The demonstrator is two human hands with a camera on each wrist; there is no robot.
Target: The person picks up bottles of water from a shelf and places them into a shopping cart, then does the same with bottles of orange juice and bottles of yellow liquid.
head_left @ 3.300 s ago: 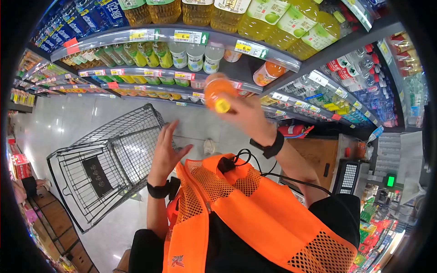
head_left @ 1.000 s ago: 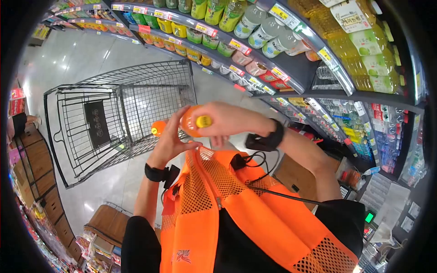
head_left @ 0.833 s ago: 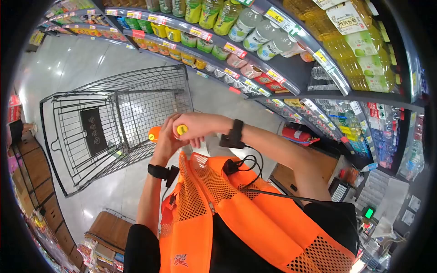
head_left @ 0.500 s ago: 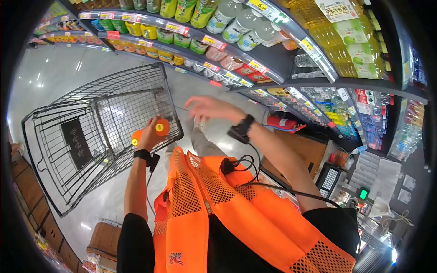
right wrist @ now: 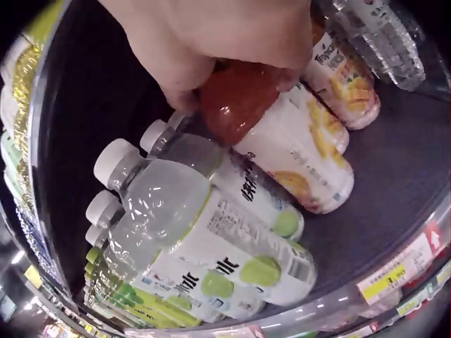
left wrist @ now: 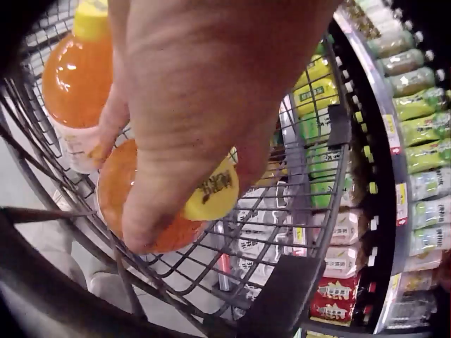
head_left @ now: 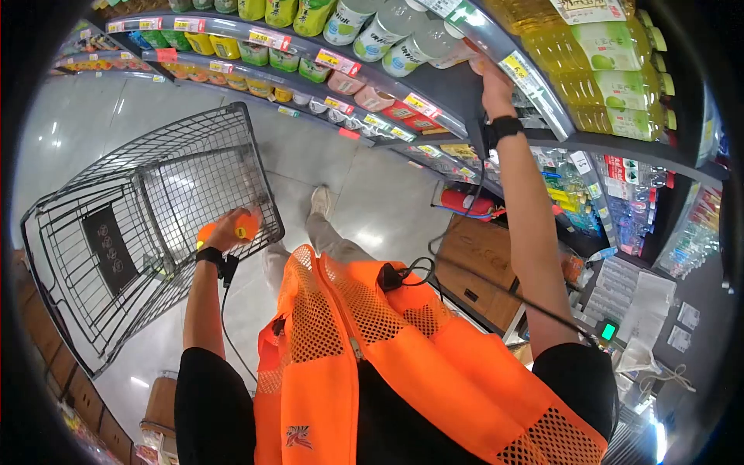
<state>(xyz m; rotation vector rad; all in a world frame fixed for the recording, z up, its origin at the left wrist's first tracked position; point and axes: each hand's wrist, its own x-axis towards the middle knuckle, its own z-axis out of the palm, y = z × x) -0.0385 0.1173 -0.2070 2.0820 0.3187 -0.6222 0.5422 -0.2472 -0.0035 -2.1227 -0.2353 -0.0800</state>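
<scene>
My left hand [head_left: 226,229] grips two bottles of orange juice with yellow caps over the near edge of the wire shopping cart [head_left: 186,194]. In the left wrist view, the thumb lies across one juice bottle [left wrist: 116,186], while the other juice bottle [left wrist: 77,81] stands out past the fingers. My right hand [head_left: 497,91] reaches into the drink shelf on the right. Seen from the right wrist, the fingers close round the neck and shoulder of another orange juice bottle [right wrist: 299,158], which has a white label with fruit on it. Its cap is hidden under the hand.
Clear drink bottles [right wrist: 204,218] with white caps stand close beside the gripped juice bottle, and one more juice bottle [right wrist: 349,88] is on its other side. The shelf edge [head_left: 542,93] with price tags runs near the right forearm. A fire extinguisher [head_left: 467,203] stands below.
The right hand has passed its juice bottle to the left hand and gone up right to the shelf, taking hold of another. The left hand has moved left with two bottles.
</scene>
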